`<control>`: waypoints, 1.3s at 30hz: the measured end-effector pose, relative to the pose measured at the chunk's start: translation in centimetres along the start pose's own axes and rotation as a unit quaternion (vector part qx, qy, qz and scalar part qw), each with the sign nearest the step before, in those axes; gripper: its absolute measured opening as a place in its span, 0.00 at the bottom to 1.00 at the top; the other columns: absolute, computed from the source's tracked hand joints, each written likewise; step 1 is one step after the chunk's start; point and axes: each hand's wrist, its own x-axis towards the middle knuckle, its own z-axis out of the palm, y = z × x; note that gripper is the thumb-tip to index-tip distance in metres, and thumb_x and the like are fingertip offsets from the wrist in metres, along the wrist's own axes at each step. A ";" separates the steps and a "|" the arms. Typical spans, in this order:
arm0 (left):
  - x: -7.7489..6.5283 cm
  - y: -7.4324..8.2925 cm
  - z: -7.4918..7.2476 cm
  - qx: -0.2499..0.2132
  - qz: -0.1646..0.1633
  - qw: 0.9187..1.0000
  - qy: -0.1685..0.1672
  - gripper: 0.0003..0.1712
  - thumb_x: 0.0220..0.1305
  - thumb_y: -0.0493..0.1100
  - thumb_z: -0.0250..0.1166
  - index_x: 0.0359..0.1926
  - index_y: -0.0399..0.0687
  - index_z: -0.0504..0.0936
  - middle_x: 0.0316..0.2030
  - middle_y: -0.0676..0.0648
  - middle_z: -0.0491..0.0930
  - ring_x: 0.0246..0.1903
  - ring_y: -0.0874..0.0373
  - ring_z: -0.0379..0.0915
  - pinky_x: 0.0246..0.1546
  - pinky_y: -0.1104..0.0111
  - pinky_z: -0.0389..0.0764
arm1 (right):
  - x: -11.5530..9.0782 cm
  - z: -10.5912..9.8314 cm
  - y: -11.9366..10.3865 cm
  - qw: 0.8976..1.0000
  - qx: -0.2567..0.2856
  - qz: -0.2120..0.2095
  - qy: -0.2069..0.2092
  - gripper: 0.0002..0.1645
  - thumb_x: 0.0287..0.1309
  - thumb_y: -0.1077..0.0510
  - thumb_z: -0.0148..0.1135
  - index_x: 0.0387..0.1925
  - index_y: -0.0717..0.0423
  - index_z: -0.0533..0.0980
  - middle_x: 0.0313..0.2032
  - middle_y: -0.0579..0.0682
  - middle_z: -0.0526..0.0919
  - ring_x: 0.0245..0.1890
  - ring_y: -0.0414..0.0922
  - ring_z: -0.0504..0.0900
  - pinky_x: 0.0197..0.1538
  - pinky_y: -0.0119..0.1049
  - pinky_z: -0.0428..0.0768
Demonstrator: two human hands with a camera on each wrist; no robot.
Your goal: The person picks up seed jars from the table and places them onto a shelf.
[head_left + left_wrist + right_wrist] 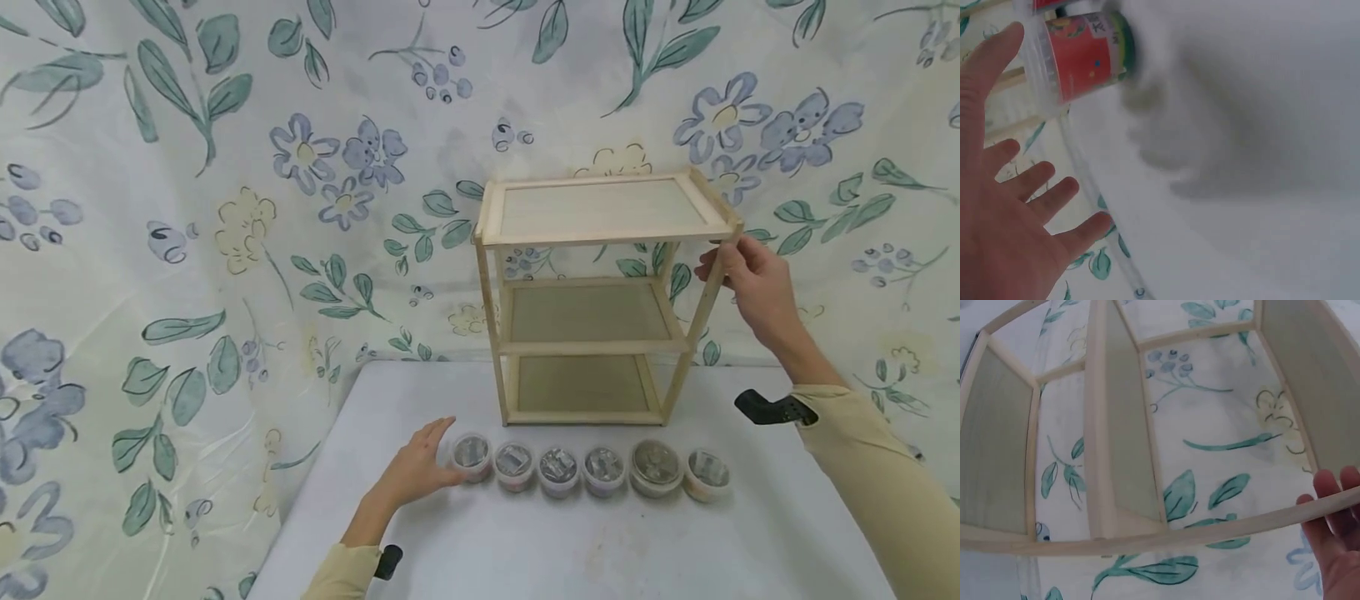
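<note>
A three-tier wooden shelf (581,347) stands at the back of the white table. My right hand (761,283) grips its front right post (703,312) just below the top panel; in the right wrist view the fingertips (1325,482) curl around that post. My left hand (416,468) is beside the leftmost small plastic tub (471,451), with fingers spread and thumb near its side. In the left wrist view this tub (1088,56) shows a red label and a green end, and the palm (1010,237) holds nothing.
Several more lidded tubs, among them a wider one (656,467) and an end one (707,475), line up in front of the shelf. A floral curtain (300,275) hangs right behind the white table (525,550). Dark bands (772,408) are at both wrists.
</note>
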 end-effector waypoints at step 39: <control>0.9 0.4 9.1 -0.322 -0.101 0.936 0.098 0.52 0.53 0.54 0.75 0.71 0.36 0.60 0.66 0.34 0.68 0.67 0.37 0.62 0.67 0.44 0.62 | 0.1 0.7 1.4 0.999 -0.005 -0.039 0.033 0.14 0.76 0.54 0.45 0.50 0.55 0.75 0.31 0.40 0.77 0.32 0.33 0.79 0.43 0.20 0.76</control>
